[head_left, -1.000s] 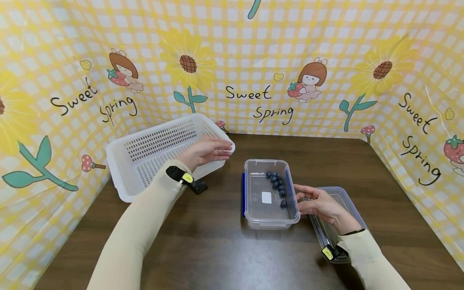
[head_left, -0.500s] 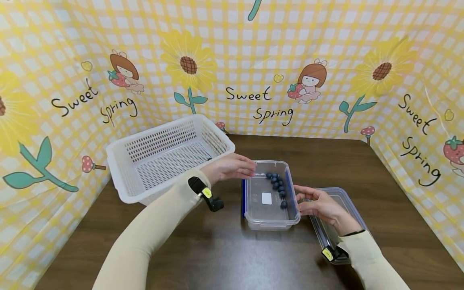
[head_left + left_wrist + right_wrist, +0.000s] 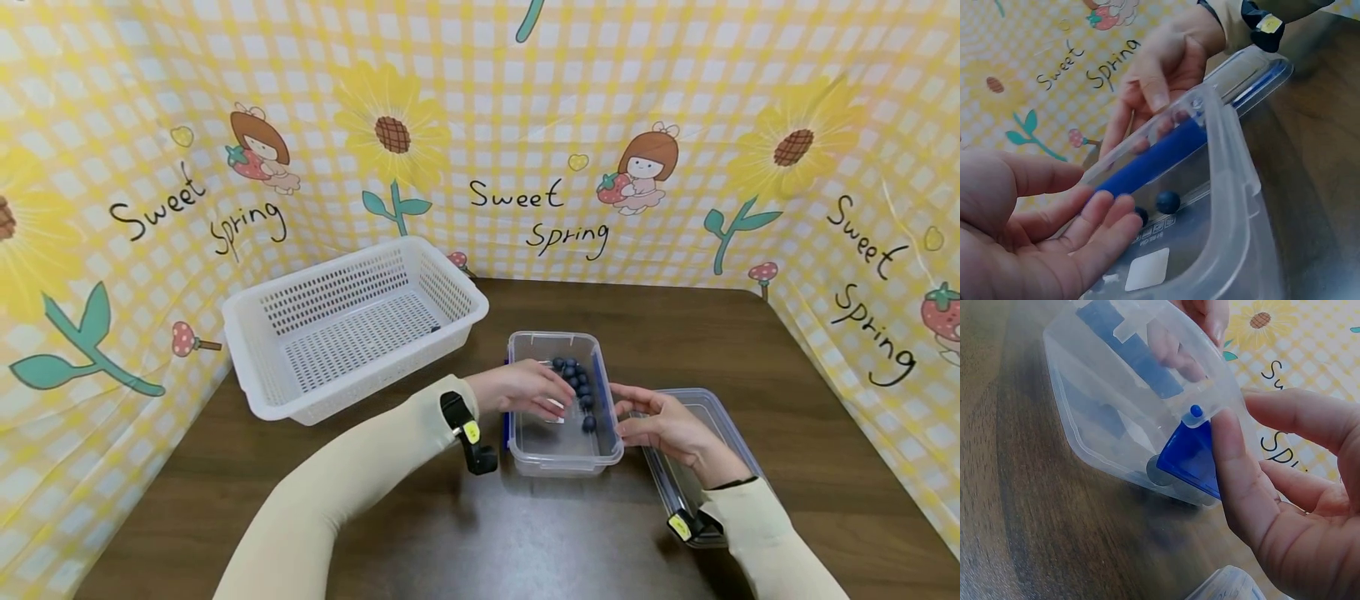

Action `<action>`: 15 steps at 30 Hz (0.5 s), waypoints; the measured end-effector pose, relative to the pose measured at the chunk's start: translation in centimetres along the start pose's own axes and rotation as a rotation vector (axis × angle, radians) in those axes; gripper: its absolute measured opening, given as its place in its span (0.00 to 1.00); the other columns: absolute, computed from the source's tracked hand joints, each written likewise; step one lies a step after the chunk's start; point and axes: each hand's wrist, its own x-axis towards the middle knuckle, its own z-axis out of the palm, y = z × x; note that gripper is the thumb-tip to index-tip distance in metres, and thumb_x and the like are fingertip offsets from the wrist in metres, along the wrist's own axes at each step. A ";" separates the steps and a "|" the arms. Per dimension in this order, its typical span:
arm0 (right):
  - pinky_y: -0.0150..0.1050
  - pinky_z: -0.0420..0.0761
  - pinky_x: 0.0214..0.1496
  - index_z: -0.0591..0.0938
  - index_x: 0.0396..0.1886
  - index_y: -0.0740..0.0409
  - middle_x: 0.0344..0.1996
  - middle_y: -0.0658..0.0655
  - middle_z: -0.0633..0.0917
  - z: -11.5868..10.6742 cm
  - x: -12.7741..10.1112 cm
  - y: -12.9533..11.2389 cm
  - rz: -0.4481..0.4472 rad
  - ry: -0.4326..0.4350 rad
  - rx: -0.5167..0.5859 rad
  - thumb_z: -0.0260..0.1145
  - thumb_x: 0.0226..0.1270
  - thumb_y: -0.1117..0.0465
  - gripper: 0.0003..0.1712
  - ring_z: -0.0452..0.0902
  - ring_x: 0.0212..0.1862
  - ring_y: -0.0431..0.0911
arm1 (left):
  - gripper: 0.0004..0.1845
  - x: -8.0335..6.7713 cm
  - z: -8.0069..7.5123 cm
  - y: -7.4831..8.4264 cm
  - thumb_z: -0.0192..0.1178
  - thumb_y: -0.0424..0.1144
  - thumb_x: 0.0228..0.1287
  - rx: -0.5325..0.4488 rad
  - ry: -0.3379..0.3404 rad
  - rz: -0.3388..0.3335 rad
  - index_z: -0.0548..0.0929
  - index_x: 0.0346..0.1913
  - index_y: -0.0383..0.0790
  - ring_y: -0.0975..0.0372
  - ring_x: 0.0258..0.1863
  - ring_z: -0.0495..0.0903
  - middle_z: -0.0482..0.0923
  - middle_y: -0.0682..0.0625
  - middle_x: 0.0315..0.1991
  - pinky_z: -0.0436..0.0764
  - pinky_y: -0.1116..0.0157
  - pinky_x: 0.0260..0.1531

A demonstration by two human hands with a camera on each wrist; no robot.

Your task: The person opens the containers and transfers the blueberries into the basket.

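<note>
Reaching into the clear box (image 3: 564,454), the left hand (image 3: 525,389) has released grip near berries (image 3: 576,379); the right hand (image 3: 660,425), fingers relaxed, steadies its 3 o'clock wall. Pinching one berry likely comes next.

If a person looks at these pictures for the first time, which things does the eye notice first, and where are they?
First the clear plastic box in the middle of the dark wooden table, with a row of blueberries along its right side. The left hand reaches into it while the right hand steadies its right wall. A white slotted basket sits to the left, before a bright sunflower backdrop.
</note>
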 end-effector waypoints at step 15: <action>0.40 0.87 0.44 0.55 0.73 0.77 0.42 0.56 0.80 0.1 0.0 0.2 -0.010 -0.020 0.057 0.62 0.64 0.79 0.40 0.84 0.40 0.44 | 0.11 2.3 2.4 -1.9 0.55 0.21 0.66 0.037 -0.009 -0.034 0.78 0.49 0.19 0.54 0.39 0.82 0.80 0.39 0.38 0.84 0.57 0.50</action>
